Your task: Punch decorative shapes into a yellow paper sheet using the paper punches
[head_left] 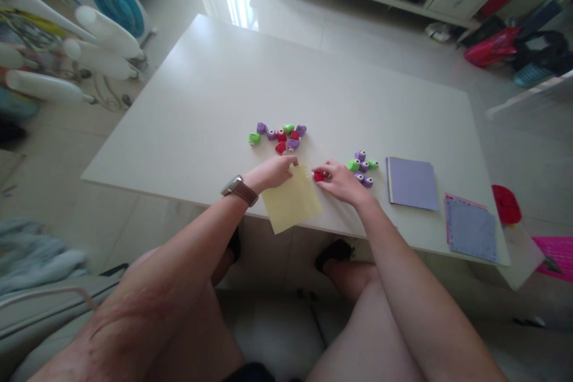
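Pinching a small red plastic punch, the right hand is nearer; its white end faces nine o'clock, beside the thin yellow paper sheet, towards two. The left hand grips the sheet's upper edge. Elsewhere: nine punches at twelve, six punches at two, two paper stacks at three.

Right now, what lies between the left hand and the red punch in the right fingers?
In the head view, part of the yellow sheet, with pale marks, lies between the left hand and that red punch.
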Motion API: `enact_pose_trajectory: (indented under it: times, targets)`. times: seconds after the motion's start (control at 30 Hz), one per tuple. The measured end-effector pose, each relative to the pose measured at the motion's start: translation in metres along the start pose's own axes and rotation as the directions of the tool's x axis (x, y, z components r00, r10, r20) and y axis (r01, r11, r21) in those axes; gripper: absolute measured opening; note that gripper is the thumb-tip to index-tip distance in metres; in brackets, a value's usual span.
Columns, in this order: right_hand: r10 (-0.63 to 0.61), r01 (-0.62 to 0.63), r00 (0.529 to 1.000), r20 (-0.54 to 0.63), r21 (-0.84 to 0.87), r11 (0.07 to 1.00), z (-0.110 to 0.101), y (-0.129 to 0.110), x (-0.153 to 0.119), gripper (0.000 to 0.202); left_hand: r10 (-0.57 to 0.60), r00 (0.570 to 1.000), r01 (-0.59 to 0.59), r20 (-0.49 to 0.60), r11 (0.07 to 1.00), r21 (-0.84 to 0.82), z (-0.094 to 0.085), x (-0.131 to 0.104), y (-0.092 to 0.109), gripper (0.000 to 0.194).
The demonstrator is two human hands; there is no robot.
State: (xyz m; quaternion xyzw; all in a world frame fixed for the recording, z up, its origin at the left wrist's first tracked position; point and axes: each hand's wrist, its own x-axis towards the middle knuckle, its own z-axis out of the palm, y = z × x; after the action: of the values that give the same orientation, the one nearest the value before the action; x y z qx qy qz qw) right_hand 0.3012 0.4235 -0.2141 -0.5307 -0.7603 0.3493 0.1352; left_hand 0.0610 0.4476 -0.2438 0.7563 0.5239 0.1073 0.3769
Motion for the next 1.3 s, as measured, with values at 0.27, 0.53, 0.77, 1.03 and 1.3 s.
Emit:
enact_pose_trajectory:
  times: [0.27, 0.53, 0.77, 1.03, 1.3]
  targets:
    - [-0.014, 0.015, 0.998, -0.062, 0.016, 1.0, -0.004, 0.01, 0.002, 0.019, 0.013, 1.0, -0.013, 0.005, 1.0, 0.017, 0.0, 0.0, -0.001, 0.032]
    - [0.056, -0.054, 0.998, -0.034, 0.065, 0.996, -0.009, 0.005, 0.001, 0.023, 0.016, 1.0, -0.016, -0.005, 1.0, -0.013, 0.001, 0.0, -0.002, 0.03]
    - [0.042, -0.04, 0.998, -0.05, 0.039, 0.998, -0.01, 0.007, 0.0, 0.004, -0.013, 0.999, 0.012, 0.047, 1.0, 0.014, -0.004, 0.0, 0.003, 0.033]
    - [0.004, -0.008, 1.0, 0.031, 0.116, 0.993, -0.013, 0.006, -0.001, 0.014, 0.017, 0.999, -0.017, 0.033, 1.0, 0.012, -0.005, 0.0, 0.001, 0.031]
    - [0.238, -0.244, 0.969, 0.068, 0.118, 0.962, -0.014, 0.001, -0.001, 0.01, -0.053, 0.995, 0.048, 0.08, 0.997, 0.066, -0.008, -0.001, 0.006, 0.037]
